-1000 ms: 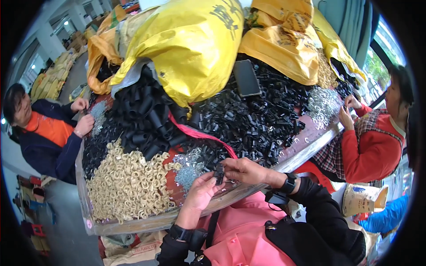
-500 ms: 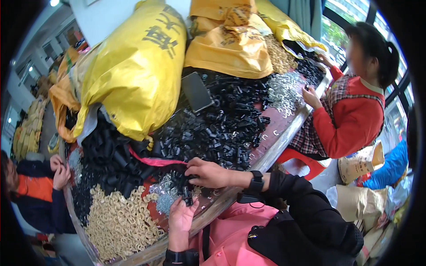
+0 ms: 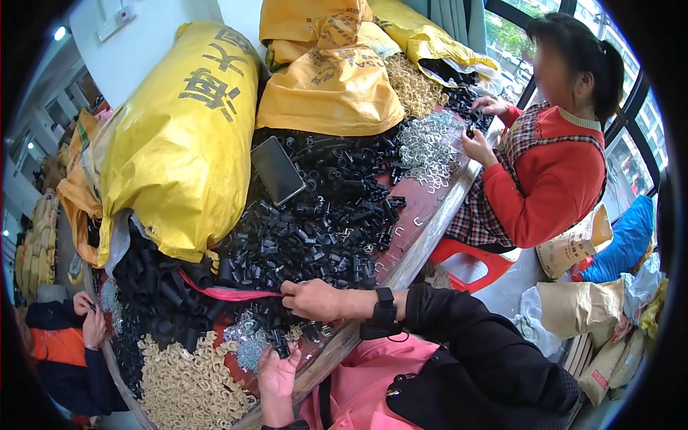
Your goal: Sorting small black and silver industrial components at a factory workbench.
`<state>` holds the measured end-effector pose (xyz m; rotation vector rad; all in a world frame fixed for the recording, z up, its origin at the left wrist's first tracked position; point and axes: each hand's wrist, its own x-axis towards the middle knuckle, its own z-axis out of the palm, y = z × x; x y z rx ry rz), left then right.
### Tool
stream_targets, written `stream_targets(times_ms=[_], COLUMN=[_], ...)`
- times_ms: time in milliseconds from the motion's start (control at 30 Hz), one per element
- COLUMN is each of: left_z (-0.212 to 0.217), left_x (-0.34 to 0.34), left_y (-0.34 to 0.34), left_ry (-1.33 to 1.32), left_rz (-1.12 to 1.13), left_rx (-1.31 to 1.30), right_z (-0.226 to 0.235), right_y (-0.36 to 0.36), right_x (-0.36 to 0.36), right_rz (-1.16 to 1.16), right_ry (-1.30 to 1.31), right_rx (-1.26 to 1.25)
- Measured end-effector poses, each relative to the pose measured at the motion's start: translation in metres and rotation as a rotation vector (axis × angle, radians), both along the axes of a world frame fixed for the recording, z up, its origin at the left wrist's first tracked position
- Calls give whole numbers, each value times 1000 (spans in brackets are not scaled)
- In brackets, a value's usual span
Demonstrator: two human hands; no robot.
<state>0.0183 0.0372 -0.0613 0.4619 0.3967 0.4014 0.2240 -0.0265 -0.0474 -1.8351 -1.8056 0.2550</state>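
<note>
My left hand (image 3: 277, 373) is closed on a small black plastic part (image 3: 279, 345), held upright between thumb and fingers above the table's near edge. Just beyond it, my right hand (image 3: 315, 299) is closed with the palm down, its fingertips over dark pieces. What those fingers hold, if anything, is hidden. A pink-red strip (image 3: 233, 293) runs up to the right fingertips. A small pile of silvery metal bits (image 3: 247, 337) lies beside my left hand. Tan rings (image 3: 188, 376) are heaped to the left, and black plastic parts (image 3: 308, 233) are spread beyond my right hand.
A full yellow sack (image 3: 183, 143) and an orange sack (image 3: 330, 89) stand on the table. A phone (image 3: 278, 170) lies among black parts. Metal U-shaped pieces (image 3: 428, 147) are at the right. Co-workers sit right (image 3: 545, 172) and left (image 3: 64, 351). Wooden edging (image 3: 430, 247) borders the table.
The view has shifted, so the scene sits lower and further left. My hands keep nearly the same places over the table. The right co-worker's hands have come closer together.
</note>
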Motion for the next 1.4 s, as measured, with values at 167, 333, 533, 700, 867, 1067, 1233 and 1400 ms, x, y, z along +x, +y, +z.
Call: stream_targets(times_ms=[167,333,533,700,867,1067,1233,1400], left_z=[6,5,4,10,15,12,11,8], left_x=[1,-1,-9,-19,-17,-7,18,33], left_y=[2,4,5,14,14,12,6,-1], left_ry=[4,33,38,26,43,34,24,-45], left_rz=[-30,-61,-2,1,34,1,-55,-31], left_rx=[2,-22,12,-9,17,7,-4,-8], right_z=[4,36,92,124,141,80,48,33], right_y=[-7,-19,-9,34,58,13,-31,-43], right_x=[12,37,52,84,131,122,47,-13], right_rz=[85,96,202,453,240,-119,61,180], right_ry=[157,345,1022,1541,1752,1518,878,843], right_rx=[155,219,-203,286,869,382,26,-6])
